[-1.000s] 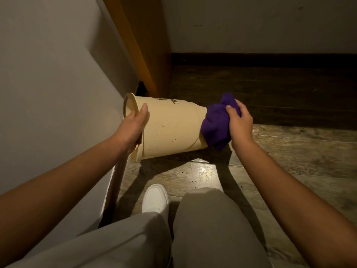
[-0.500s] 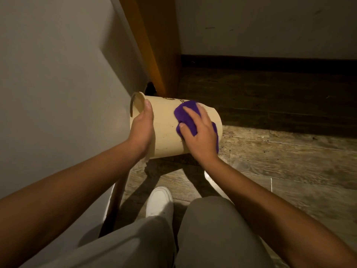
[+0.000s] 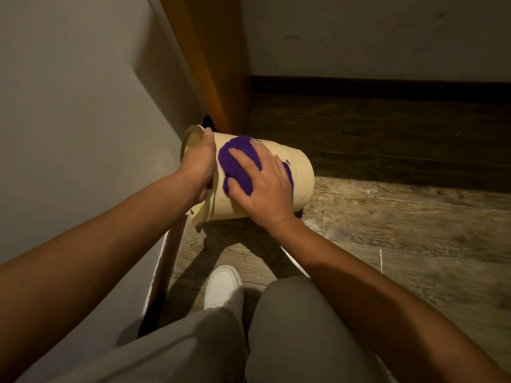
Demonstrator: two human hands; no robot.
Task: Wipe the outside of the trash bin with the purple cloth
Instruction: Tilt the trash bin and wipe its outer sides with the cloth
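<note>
The trash bin [image 3: 297,175] is cream colored and lies tipped on its side, held up off the wooden floor [image 3: 401,217]. Its open top points left, toward the gray wall [image 3: 83,120]. Its bottom end points right.

The left hand [image 3: 197,168] grips the bin at its rim. The thumb lies over the top edge and the fingers wrap around the side.

The right hand [image 3: 265,186] lies flat with fingers spread. It presses the purple cloth [image 3: 237,161] onto the side of the bin. The cloth is bunched up under the palm and sticks out past the fingers on the left. A bit of it also shows on the right of the hand. The two hands are close, just beside each other on the bin.

Below are gray pants [image 3: 290,335] and a white shoe [image 3: 224,288] on the floor. An orange-brown wooden post [image 3: 218,64] stands behind the bin.
</note>
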